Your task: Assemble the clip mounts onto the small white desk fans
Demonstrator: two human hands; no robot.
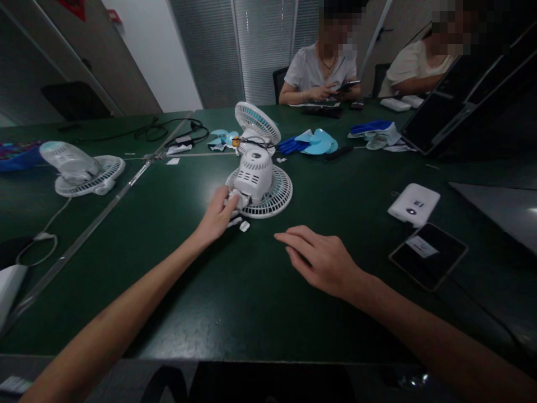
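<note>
A small white electric fan [255, 174] lies face down on its round grille in the middle of the table, with its motor housing upward. My left hand [215, 217] is closed on the white part at the fan's near left side, thumb and fingers around it. Small white pieces [244, 226] lie on the table just below that grip. To the right of the fan, my right hand [325, 257] hovers over or rests on the table with fingers stretched out, holding nothing. Whether it touches the surface I cannot tell.
Behind stands another white fan [257, 123], beside light-blue fan blades [319, 141] and blue gloves [289, 146]. A third fan [90, 170] lies left. A white power bank [415, 204], a dark square device [428, 256] and a laptop [499, 210] are right. Two people sit across the table.
</note>
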